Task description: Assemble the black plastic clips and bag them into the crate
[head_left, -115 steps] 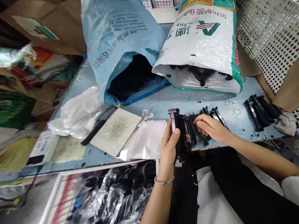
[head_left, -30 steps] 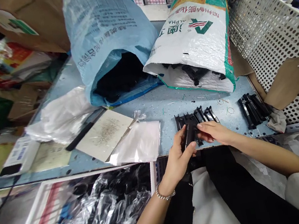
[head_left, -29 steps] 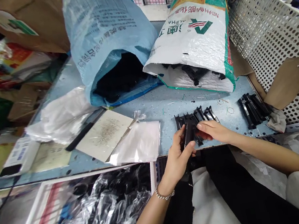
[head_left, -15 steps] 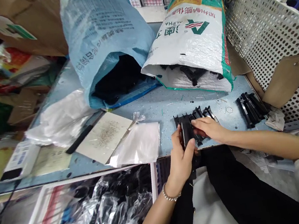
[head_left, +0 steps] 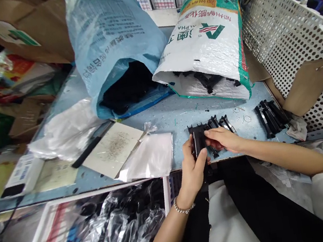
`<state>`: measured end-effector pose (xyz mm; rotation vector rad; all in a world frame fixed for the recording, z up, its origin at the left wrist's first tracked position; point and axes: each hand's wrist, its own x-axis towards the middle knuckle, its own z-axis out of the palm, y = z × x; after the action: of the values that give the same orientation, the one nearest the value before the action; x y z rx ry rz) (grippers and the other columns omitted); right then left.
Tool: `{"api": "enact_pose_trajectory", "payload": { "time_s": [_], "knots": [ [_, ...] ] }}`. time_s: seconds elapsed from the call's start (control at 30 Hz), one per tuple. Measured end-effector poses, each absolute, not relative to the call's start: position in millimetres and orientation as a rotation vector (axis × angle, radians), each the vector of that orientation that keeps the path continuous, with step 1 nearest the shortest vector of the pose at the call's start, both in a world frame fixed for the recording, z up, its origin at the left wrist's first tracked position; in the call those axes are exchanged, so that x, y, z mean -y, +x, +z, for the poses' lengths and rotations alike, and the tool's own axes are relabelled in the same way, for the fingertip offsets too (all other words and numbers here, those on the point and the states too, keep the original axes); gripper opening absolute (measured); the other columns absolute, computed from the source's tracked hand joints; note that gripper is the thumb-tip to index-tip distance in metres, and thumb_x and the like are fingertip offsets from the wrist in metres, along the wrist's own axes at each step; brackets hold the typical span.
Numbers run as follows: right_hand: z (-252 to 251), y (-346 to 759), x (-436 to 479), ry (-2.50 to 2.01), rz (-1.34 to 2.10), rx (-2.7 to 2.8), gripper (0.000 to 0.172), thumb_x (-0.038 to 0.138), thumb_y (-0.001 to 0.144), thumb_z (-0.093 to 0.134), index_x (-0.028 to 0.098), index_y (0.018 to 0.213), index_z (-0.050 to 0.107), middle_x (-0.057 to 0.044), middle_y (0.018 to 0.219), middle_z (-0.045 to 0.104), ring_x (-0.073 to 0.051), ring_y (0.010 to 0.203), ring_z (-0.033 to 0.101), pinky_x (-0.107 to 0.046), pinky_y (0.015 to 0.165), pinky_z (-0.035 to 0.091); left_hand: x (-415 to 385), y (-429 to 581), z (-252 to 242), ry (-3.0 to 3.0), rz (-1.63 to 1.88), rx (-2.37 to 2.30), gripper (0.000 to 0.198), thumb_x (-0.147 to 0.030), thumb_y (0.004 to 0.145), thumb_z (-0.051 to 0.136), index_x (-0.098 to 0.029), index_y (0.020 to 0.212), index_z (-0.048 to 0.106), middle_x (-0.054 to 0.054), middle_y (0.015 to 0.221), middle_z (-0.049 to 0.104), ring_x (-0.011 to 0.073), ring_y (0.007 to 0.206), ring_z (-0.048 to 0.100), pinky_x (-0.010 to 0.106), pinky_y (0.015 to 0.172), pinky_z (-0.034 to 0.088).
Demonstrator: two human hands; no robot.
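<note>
My left hand [head_left: 193, 167] grips a long black plastic part [head_left: 198, 141] and stands it upright at the near edge of the blue table [head_left: 175, 114]. My right hand [head_left: 223, 140] pinches the same part from the right, fingers curled. Just behind my hands lies a row of like black parts [head_left: 220, 123] side by side. A second bundle of black parts [head_left: 270, 117] lies further right.
A blue sack [head_left: 113, 42] and a white-and-green sack [head_left: 210, 41], both with black parts inside, lie open at the back. A clear plastic bag [head_left: 150, 156], a card [head_left: 112, 146] and a perforated white basket [head_left: 294, 39] surround the spot. A crate of bagged black parts [head_left: 106, 235] sits below left.
My left hand has turned the black part from tilted to upright and shifted it slightly left. My right hand stays against it. The view has barely shifted.
</note>
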<state>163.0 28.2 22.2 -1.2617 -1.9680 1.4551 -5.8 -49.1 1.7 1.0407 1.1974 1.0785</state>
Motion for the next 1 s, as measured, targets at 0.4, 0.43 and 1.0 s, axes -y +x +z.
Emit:
{"api": "enact_pose_trajectory", "payload": {
  "time_s": [0.4, 0.43, 1.0],
  "knots": [
    [34.1, 171.5, -41.6, -0.619, -0.220, 2.815, 0.037, 0.039, 0.106, 0.039, 0.016, 0.090, 0.063, -0.005, 0.076, 0.062, -0.018, 0.076, 0.055, -0.031, 0.065, 0.035, 48.0, -16.2, 15.0, 0.640, 0.875, -1.042, 0.056, -0.056, 0.088, 0.057, -0.023, 0.131, 0.041, -0.004, 0.059, 0.063, 0.0199, 0.051, 0.065, 0.033, 0.053, 0.058],
    [29.4, 171.0, -42.2, -0.649, -0.209, 2.794, 0.039, 0.041, 0.106, 0.039, 0.016, 0.087, 0.063, -0.005, 0.074, 0.061, -0.018, 0.074, 0.055, -0.031, 0.064, 0.035, 48.7, -15.2, 13.1, 0.630, 0.871, -1.042, 0.057, -0.057, 0.088, 0.056, -0.023, 0.132, 0.041, -0.003, 0.058, 0.063, 0.0203, 0.051, 0.064, 0.033, 0.052, 0.057],
    [-30.5, 106.1, 24.6, -1.243, 1.865, 1.386, 0.054, 0.038, 0.076, 0.078, 0.018, 0.123, 0.060, -0.004, 0.098, 0.071, -0.018, 0.085, 0.068, -0.035, 0.082, 0.053, 37.5, -79.7, -52.0, 1.389, 1.258, -1.784, 0.044, -0.046, 0.100, 0.040, -0.018, 0.129, 0.059, 0.015, 0.134, 0.056, 0.0287, 0.126, 0.052, 0.048, 0.107, 0.043]
  ]
}}
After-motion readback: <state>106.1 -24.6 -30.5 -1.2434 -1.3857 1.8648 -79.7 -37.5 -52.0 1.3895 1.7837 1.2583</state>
